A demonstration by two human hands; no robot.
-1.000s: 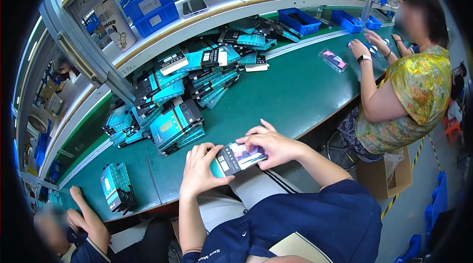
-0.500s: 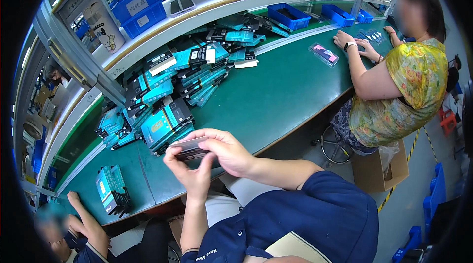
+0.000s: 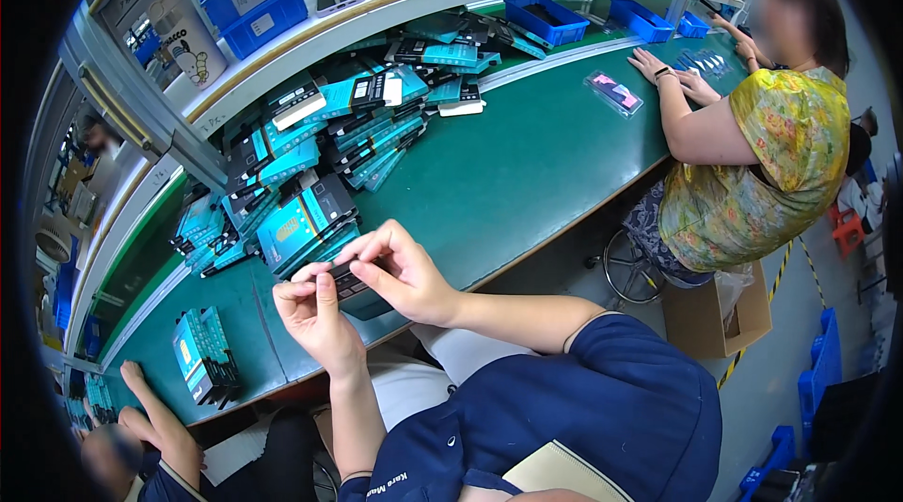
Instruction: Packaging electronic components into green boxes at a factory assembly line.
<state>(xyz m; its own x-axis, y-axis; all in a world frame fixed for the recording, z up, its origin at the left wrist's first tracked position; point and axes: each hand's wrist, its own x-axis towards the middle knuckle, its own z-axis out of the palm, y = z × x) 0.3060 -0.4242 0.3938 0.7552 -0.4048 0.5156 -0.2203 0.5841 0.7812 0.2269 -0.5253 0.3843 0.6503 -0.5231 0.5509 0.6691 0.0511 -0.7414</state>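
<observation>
Near the front edge of the green table, I hold a thin dark box (image 3: 350, 283) between both hands. My left hand (image 3: 318, 321) pinches one end, its thumb pressed on the near face. At the other end, my right hand (image 3: 406, 278) has bent fingers along the upper edge and its thumb on top. The fingers cover much of the box, so its opening cannot be made out. Just beyond my hands lies a heap of flat teal-and-black boxes (image 3: 299, 227), stacked unevenly.
A smaller row of teal boxes (image 3: 203, 356) stands at the table's left. Blue bins (image 3: 546, 22) line the back edge. To the right, a person in a yellow patterned top works beside a clear packet (image 3: 616, 93). Another person's arm rests at far left.
Both hands have shifted slightly left with the box. My right fingers have moved onto its upper edge, and the pale flap seen before no longer shows. The right-hand co-worker's hands have moved.
</observation>
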